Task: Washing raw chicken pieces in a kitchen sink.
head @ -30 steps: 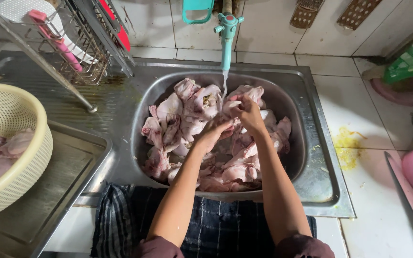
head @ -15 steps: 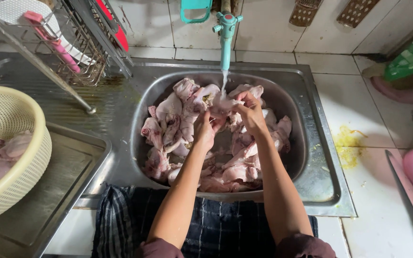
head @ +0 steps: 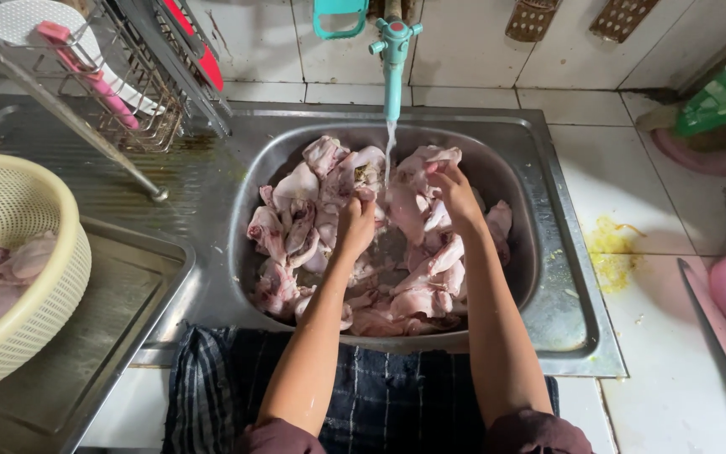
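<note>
Both hands were down in the sink, each clamped on raw chicken right under the running water. The left hand point(head: 355, 225) had its fingers curled shut around a dark-speckled piece point(head: 366, 178) at about 12 o'clock from the knuckles, and the right hand point(head: 457, 195) was closed on a pale piece point(head: 427, 160) up at 11 o'clock from it. The rest of the chicken pile point(head: 296, 227) filled the steel sink point(head: 539, 252) all around the wrists.

My guess at the risk: that skin looked wet, slick and floppy, so a piece could've squirted out of either grip, and the stream from the teal tap point(head: 394, 59) at 12 o'clock hitting lumpy meat could've sprayed raw juice onto the white tiles point(head: 657, 210).

Materials-wise: shiny dented steel basin, ridged drainboard, soft pinkish meat with loose folds. At 9 o'clock sat a cream plastic basket point(head: 18, 277), woven-looking, holding more chicken. A wire dish rack point(head: 128, 92) stood at 10 o'clock, and a knife blade point(head: 720, 324) lay at 4 o'clock near yellow crumbs point(head: 611, 252).
</note>
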